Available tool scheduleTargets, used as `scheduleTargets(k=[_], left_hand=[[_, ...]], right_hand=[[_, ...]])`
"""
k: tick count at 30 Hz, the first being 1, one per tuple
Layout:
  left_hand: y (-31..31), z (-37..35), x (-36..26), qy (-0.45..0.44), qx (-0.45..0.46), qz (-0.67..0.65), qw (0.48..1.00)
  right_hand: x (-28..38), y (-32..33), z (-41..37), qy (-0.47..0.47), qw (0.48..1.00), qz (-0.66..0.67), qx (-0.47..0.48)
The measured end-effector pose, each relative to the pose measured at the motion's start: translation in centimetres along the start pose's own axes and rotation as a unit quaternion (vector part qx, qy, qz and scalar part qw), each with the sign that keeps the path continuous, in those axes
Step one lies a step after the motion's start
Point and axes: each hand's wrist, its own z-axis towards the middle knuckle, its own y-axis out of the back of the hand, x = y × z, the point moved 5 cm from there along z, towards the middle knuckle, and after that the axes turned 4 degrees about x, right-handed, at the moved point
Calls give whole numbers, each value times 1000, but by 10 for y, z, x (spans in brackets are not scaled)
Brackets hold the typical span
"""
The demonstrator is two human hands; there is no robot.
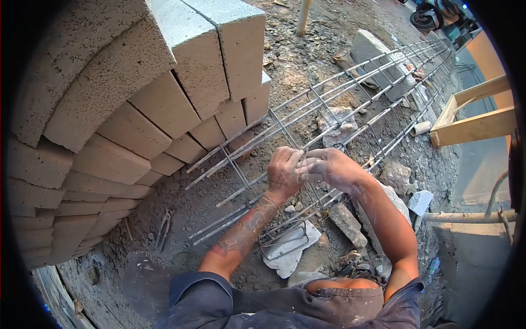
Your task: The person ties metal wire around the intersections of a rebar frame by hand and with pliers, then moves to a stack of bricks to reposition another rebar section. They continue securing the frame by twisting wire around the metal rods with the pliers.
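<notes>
A long rebar cage (350,88) stretches from near my knees toward the upper right, its long steel bars crossed by square stirrups. At one crossing close in front of me, my left hand (282,171) is closed with its fingers around a stirrup. My right hand (327,166) meets it there, fingers pinched together against the left fingertips. What the right fingers hold is hidden. Several loose stirrups (290,241) lie below the near part of the cage. A pair of pincers (163,231) rests on the dirt to the left.
Stacked concrete blocks (175,98) form a tall pile on the left, close to the cage's near bar ends. Broken concrete (348,226) and stones lie under and beside the cage. On the right are a wooden frame (474,120) and a pole (466,217).
</notes>
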Motion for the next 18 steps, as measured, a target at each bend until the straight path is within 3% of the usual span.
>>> scheduleTargets(k=[2,5,6,7,9,12,13,14,15,16,18], left_hand=[[-7,5,7,99,71,-23,992],[-13,10,16,49,94,-34,994],[2,20,11,137,138,-95,976],[4,24,8,137,139,-96,976],[6,22,19,260,114,-169,944],[7,27,9,145,69,-87,983],[1,25,9,159,91,-69,981],[3,25,4,136,58,-70,986],[4,23,1,135,48,-50,988],[-3,16,3,130,-34,-44,990],[8,10,14,179,-29,-77,980]], right_hand=[[18,-7,-3,-7,1000,12,-14],[21,-3,5,-22,998,6,-50],[22,2,6,0,994,-93,-54],[23,5,7,21,980,-191,-57],[12,15,11,37,977,-193,-82],[27,11,-8,42,939,-282,-191],[22,16,-9,96,921,-311,-215],[30,5,-20,75,903,-364,-215],[44,-18,-29,131,884,-432,-120],[49,-45,-40,138,884,-447,-22],[72,-116,-46,141,856,-472,158]])
